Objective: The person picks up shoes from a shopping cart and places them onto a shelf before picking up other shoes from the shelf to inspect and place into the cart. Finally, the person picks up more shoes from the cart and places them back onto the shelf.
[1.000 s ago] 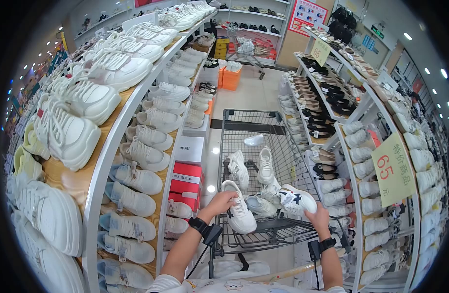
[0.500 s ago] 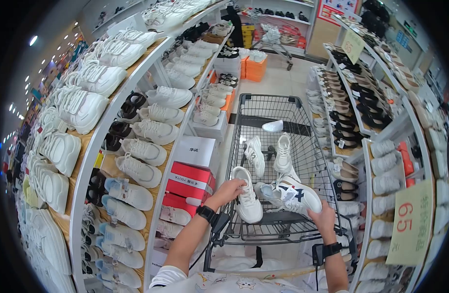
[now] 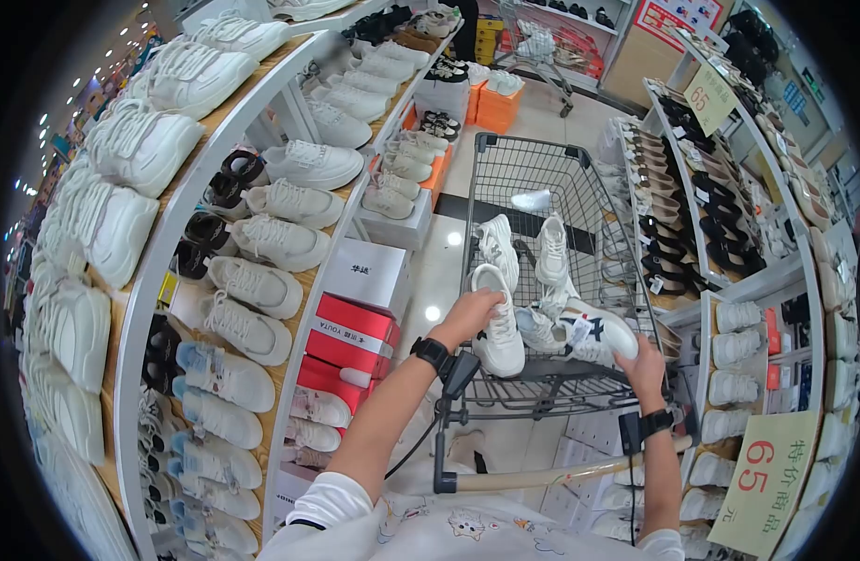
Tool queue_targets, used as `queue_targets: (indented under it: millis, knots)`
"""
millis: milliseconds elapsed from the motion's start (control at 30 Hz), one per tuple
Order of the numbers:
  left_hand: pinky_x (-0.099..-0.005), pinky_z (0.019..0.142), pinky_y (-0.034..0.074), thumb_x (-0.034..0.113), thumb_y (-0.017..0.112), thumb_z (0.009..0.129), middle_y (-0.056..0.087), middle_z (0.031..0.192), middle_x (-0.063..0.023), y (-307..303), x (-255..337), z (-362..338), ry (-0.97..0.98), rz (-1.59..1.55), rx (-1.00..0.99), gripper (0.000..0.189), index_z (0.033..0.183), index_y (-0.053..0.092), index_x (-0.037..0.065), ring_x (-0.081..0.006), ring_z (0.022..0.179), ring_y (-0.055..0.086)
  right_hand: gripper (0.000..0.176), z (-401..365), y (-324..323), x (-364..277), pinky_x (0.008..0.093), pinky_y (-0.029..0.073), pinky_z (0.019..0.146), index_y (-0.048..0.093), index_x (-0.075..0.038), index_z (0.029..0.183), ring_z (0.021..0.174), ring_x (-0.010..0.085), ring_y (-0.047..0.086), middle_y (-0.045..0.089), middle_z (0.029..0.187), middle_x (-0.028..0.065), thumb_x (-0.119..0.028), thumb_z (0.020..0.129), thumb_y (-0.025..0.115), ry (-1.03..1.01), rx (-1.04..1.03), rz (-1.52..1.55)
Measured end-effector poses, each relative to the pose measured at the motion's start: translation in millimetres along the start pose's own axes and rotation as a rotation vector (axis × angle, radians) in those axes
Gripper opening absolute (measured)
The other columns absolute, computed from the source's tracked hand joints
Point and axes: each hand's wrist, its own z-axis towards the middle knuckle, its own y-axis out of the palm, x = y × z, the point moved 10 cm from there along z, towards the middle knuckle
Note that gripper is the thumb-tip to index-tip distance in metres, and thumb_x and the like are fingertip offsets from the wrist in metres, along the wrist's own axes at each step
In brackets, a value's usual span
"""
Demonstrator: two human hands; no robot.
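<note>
My left hand [image 3: 475,316] is closed on the side of a white sneaker [image 3: 501,342], its toe pointing toward me. A white sneaker with dark blue stripes [image 3: 606,331] has its toe in my closed right hand [image 3: 643,366]; a white tag hangs on it. Both shoes are over the near end of the wire shopping cart [image 3: 533,150]. Farther inside the cart are a white sneaker [image 3: 551,249], another white sneaker [image 3: 497,245] partly behind the left one, and a small white item [image 3: 531,200]. A pale sneaker [image 3: 540,329] lies between the two held shoes.
Shelves of white sneakers [image 3: 280,241] line the left side, with red shoeboxes [image 3: 353,327] low beside the aisle. Racks of flat shoes [image 3: 668,238] and a price sign [image 3: 765,481] stand at right. Another cart [image 3: 534,47] is farther up the aisle.
The view has shifted, and the cart's handle now shows in front of my body. Both hands sit higher and farther right in the picture, still holding the same two sneakers.
</note>
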Motion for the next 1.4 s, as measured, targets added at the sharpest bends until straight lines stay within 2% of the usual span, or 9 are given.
queue_targets:
  millis: [233, 300, 600, 733, 967, 1167, 1300, 1367, 1400]
  knots:
    - [-0.0324, 0.055, 0.053, 0.004, 0.061, 0.081, 0.059, 0.090, -0.0118, -24, -8, 49, 0.020, -0.213, 0.021, 0.023, 0.103, 0.054, 0.002, -0.0230, 0.076, 0.062, 0.047, 53, 2, 5, 0.0437, 0.050, 0.067, 0.060, -0.007, 0.101, 0.077, 0.0370, 0.063, 0.065, 0.082, 0.0197, -0.028, 0.063, 0.077, 0.002, 0.020, -0.044]
    - [-0.0257, 0.049, 0.054, 0.002, 0.061, 0.083, 0.055, 0.087, -0.0083, -29, -28, 51, -0.224, -0.476, 0.012, 0.023, 0.105, 0.053, 0.000, -0.0141, 0.070, 0.059, 0.046, 65, 4, 0, 0.0432, 0.049, 0.068, 0.060, -0.007, 0.100, 0.078, 0.0364, 0.063, 0.065, 0.083, 0.0199, -0.028, 0.063, 0.078, -0.056, 0.031, -0.032]
    - [-0.0242, 0.061, 0.057, -0.004, 0.057, 0.083, 0.051, 0.091, -0.0063, -157, 22, 8, -0.066, -0.494, 0.260, 0.014, 0.096, 0.053, -0.004, -0.0112, 0.078, 0.056, 0.046, 107, 12, -8, 0.0450, 0.048, 0.068, 0.059, -0.007, 0.101, 0.080, 0.0389, 0.061, 0.064, 0.085, 0.0215, -0.028, 0.064, 0.076, -0.067, -0.061, 0.000]
    - [-0.0231, 0.061, 0.056, -0.005, 0.055, 0.084, 0.050, 0.090, -0.0065, -181, 2, -49, -0.197, -0.430, 0.406, 0.013, 0.097, 0.054, -0.003, -0.0122, 0.072, 0.057, 0.049, 121, 19, 5, 0.0443, 0.048, 0.070, 0.058, -0.007, 0.106, 0.082, 0.0397, 0.061, 0.064, 0.088, 0.0219, -0.027, 0.065, 0.075, -0.050, -0.032, -0.025]
    - [-0.0244, 0.052, 0.056, -0.002, 0.058, 0.082, 0.051, 0.084, -0.0063, -168, -100, -184, -0.653, -0.200, 0.872, 0.018, 0.099, 0.053, -0.004, -0.0103, 0.074, 0.055, 0.046, 133, 22, 15, 0.0454, 0.047, 0.069, 0.058, -0.007, 0.107, 0.082, 0.0419, 0.060, 0.063, 0.084, 0.0234, -0.027, 0.068, 0.074, -0.036, 0.001, -0.054]
    - [-0.0329, 0.057, 0.053, 0.000, 0.061, 0.080, 0.060, 0.087, -0.0151, -66, -252, -271, -1.021, -0.246, 0.684, 0.023, 0.102, 0.055, -0.001, -0.0212, 0.083, 0.062, 0.052, 138, 27, 24, 0.0484, 0.046, 0.069, 0.055, -0.006, 0.113, 0.083, 0.0449, 0.059, 0.063, 0.086, 0.0268, -0.024, 0.068, 0.074, -0.070, -0.004, -0.095]
    - [-0.0438, 0.082, 0.044, 0.004, 0.058, 0.079, 0.060, 0.100, -0.0225, -48, -314, -299, -1.030, -0.056, 0.523, 0.024, 0.104, 0.057, 0.001, -0.0411, 0.095, 0.056, 0.053, 139, 36, 38, 0.0444, 0.047, 0.073, 0.054, 0.001, 0.115, 0.086, 0.0456, 0.059, 0.061, 0.087, 0.0291, -0.014, 0.067, 0.072, 0.013, -0.053, -0.143]
    - [-0.0383, 0.078, 0.048, 0.000, 0.057, 0.078, 0.060, 0.098, -0.0223, -46, -343, -311, -0.969, 0.143, 0.522, 0.025, 0.103, 0.056, 0.000, -0.0379, 0.092, 0.058, 0.054, 141, 45, 61, 0.0410, 0.047, 0.077, 0.052, 0.003, 0.119, 0.091, 0.0392, 0.062, 0.062, 0.098, 0.0266, -0.021, 0.073, 0.070, 0.030, -0.116, -0.162]
    - [-0.0382, 0.080, 0.048, 0.001, 0.056, 0.079, 0.059, 0.102, -0.0216, -40, -360, -321, -1.007, 0.165, 0.511, 0.023, 0.102, 0.057, 0.001, -0.0372, 0.093, 0.058, 0.066, 139, 33, 16, 0.0381, 0.049, 0.069, 0.045, 0.002, 0.129, 0.089, 0.0332, 0.062, 0.060, 0.103, 0.0277, -0.040, 0.082, 0.066, 0.208, -0.339, -0.509]
